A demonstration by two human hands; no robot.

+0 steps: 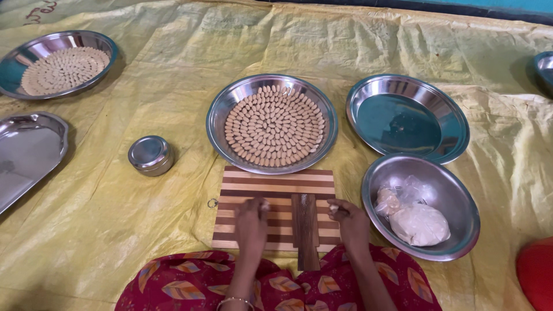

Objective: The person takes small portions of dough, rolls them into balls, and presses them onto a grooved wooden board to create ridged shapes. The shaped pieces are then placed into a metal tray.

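Both hands rest on the striped board (pixel 275 196), one on each side of the ridged paddle (pixel 305 227) that lies upright on it. The left hand (pixel 252 222) pinches a small dough bit (pixel 264 204) in its fingers; the right hand (pixel 348 217) pinches another bit (pixel 333 207). The shaping step seems in hand. Next, a bit would likely need pressing along the paddle's ridges, then placing on the plate (pixel 222 118), nearly full of shaped pieces (pixel 274 125). The dough lump (pixel 419 224) sits in the bowl (pixel 461 198) at right.
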